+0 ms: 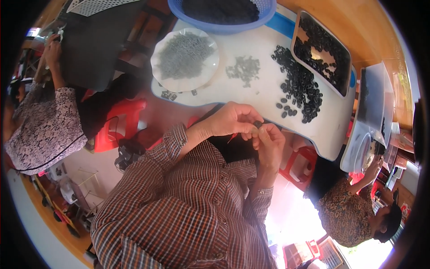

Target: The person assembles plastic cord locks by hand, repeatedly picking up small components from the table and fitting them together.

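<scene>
In front of my chest, over the near edge of the white table (251,94), my two hands meet at the fingertips. A small dark piece (258,124) is pinched between them, mostly covered by fingers. My left hand (230,120) grips it with thumb and forefinger, and my right hand (270,142) closes on it from the other side. Beyond my hands lies a loose patch of small pale grey pieces (244,70). To their right spreads a pile of small black oval pieces (302,92), some ring-like. A white plate (156,58) heaped with thin grey pieces stands at the left.
A blue basket (224,28) of black pieces stands at the far side. Beside it sits a tray (293,38) of black pieces. A person (354,210) works at the right by clear plastic containers (374,103); another person (49,121) sits left, near a red chair (112,130).
</scene>
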`<state>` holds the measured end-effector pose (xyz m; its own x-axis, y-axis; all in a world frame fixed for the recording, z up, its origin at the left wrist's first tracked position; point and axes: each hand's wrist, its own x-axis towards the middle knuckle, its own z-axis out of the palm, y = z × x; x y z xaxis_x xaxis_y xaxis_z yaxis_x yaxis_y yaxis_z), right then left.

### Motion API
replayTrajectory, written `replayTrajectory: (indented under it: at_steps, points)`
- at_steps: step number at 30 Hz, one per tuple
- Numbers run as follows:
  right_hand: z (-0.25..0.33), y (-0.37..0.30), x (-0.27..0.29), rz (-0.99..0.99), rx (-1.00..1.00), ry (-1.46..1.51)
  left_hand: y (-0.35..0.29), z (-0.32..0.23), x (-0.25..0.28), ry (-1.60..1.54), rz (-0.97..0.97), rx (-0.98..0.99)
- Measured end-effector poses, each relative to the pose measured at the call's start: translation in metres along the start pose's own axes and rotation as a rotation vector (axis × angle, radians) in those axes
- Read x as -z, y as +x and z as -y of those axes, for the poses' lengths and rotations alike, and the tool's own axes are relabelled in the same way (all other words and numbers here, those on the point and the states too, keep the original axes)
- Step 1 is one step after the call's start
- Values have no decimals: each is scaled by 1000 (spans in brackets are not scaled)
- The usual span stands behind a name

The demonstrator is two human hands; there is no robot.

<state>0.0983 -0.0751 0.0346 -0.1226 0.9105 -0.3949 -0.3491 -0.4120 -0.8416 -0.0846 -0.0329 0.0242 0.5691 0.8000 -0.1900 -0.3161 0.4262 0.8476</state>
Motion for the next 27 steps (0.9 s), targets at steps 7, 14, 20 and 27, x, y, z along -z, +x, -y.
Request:
replayTrajectory:
  at_steps: [7, 14, 20, 27]
  points:
    - [-3, 1, -15, -88, 69, -73, 0, 1, 0, 16, -86, -25]
    - [1, -1, -33, -70, 80, -234, 5, -12, 9, 23, -209, -97]
    - [-5, 1, -22, -68, 17, -320, 18, -67, 38, 306, -567, -380]
    - [-10, 0, -19, -103, -2, -282, 43, -124, 96, 1083, -951, -731]
